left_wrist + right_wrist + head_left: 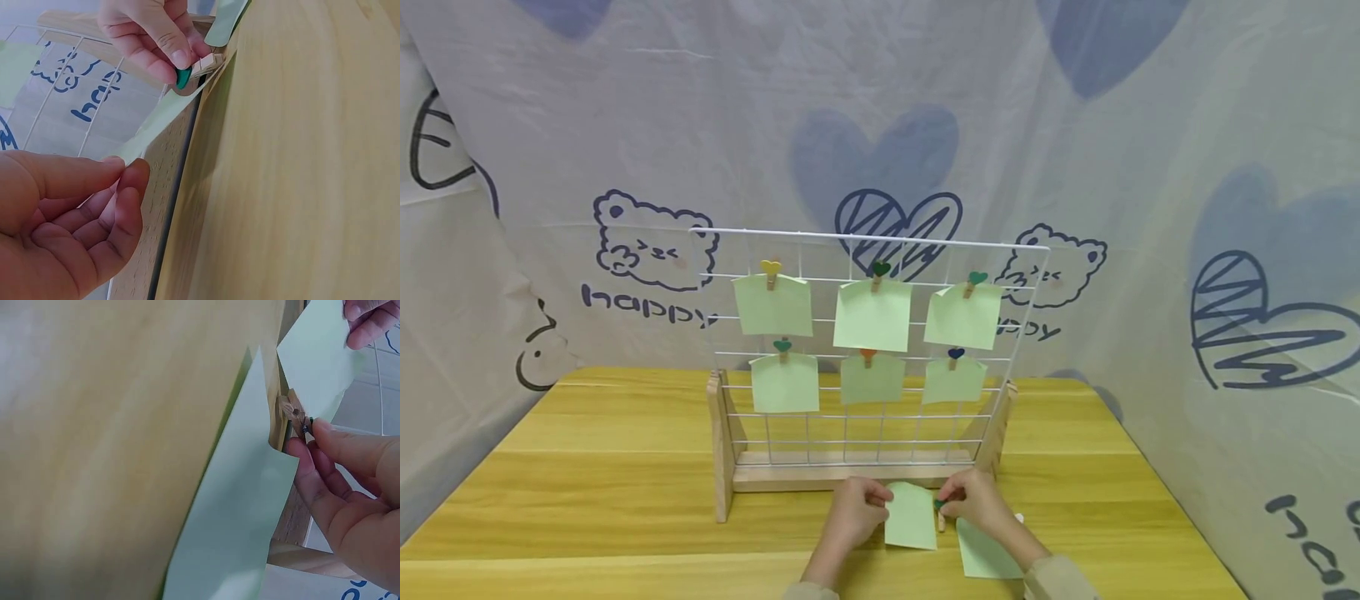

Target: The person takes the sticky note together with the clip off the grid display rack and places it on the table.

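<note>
My left hand [856, 512] pinches the left edge of a pale green paper note [912, 521] between thumb and forefinger, in front of the rack. In the left wrist view the note [153, 125] stretches from those fingertips toward the other hand. My right hand [973, 500] pinches a small wooden clothespin [294, 411] by its green-heart end, beside the note's right edge. The pin's wooden tips point away from the fingers. Another pale green note [985, 554] lies on the table below the right hand, partly covered by the wrist.
A white wire grid [868, 239] stands upright in a wooden base [850, 479]. Several green notes [872, 317] hang on it in two rows under heart-topped clothespins. A small white piece [1019, 517] shows beside the right wrist. Behind the wooden table [587, 467] hangs a printed curtain [880, 83].
</note>
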Demonstrator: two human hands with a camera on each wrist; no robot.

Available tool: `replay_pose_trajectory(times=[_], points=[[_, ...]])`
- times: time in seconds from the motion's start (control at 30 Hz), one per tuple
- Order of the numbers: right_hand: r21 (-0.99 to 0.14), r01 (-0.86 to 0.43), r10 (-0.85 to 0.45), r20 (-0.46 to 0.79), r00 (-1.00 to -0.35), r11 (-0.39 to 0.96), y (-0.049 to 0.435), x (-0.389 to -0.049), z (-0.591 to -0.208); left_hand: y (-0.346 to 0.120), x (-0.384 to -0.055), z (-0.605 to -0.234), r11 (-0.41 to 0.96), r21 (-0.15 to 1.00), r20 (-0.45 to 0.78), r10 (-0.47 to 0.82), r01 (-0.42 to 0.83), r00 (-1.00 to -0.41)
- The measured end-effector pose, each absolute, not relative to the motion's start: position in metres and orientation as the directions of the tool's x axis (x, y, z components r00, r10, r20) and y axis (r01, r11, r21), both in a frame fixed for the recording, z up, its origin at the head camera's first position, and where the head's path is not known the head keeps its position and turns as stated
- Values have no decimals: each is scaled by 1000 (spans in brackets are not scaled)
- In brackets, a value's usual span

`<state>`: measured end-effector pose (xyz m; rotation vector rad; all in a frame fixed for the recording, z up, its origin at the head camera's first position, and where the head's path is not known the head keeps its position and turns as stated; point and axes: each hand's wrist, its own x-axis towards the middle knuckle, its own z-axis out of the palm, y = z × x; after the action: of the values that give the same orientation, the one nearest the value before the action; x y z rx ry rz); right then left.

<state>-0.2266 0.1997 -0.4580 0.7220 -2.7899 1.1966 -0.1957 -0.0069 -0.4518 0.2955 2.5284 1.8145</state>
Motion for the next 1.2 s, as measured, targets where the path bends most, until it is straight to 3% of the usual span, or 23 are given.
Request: replay_pose_trajectory(times=[1.2], points=[[-633,-366,-352,155,-923,683,194,-225,-457,-3,-194,-450,445,888,43,172,116,-984]])
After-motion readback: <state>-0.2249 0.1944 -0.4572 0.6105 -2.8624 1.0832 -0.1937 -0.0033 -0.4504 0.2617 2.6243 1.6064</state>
